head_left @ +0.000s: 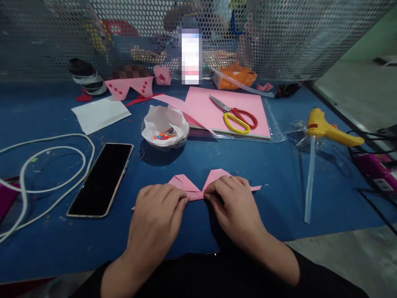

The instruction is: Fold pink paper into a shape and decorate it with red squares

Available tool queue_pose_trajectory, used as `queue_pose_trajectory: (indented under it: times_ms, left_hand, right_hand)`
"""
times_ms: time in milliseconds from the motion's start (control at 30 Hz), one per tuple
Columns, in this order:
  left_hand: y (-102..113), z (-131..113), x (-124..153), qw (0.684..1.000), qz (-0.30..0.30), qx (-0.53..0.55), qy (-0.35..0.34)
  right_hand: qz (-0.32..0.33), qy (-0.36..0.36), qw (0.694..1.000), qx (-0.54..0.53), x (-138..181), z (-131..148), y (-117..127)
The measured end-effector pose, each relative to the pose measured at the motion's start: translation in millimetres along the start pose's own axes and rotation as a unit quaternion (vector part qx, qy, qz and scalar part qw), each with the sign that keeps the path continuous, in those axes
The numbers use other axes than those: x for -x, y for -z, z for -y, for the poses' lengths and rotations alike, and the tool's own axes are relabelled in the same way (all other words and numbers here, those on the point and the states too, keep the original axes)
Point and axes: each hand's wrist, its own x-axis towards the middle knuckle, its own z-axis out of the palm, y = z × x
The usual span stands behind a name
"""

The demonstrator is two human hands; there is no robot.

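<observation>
A folded pink paper (214,180) lies on the blue table close in front of me, with two rounded, faceted lobes and a thin strip end poking out at each side. My left hand (156,217) pinches its lower edge left of the middle, fingers closed over the paper. On the other side of the notch between the lobes, my right hand (234,207) pinches the same edge with thumb and fingers. Both hands cover parts of the folds. Beyond them stands a paper-lined bowl (147,136) with small coloured paper bits inside.
Scissors (229,111) lie on a stack of pink paper (198,97). To the right is a yellow glue gun (325,130) with a long glue stick (310,182). A phone (104,178) and a white cable (89,165) are at left. A perforated metal panel (149,25) borders the back.
</observation>
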Motion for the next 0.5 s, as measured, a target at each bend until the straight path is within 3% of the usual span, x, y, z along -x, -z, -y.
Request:
queue_pose_trajectory:
  times_ms: [333,433,500]
  left_hand:
    - [-2.3,-1.9,0.8,0.998,-0.020,-0.061,0.015]
    - [-2.6,-3.0,0.7,0.996,-0.042,-0.075,-0.025]
    - [-3.8,-4.3,0.8,0.992,-0.052,-0.075,-0.091]
  right_hand:
    - [0.001,-0.032,0.999,-0.015,-3.4,0.8,0.5]
    - [0.002,-0.029,0.999,-0.017,-3.1,-0.1,-0.1]
    - [0.000,-0.025,0.999,-0.020,-2.7,-0.6,-0.9]
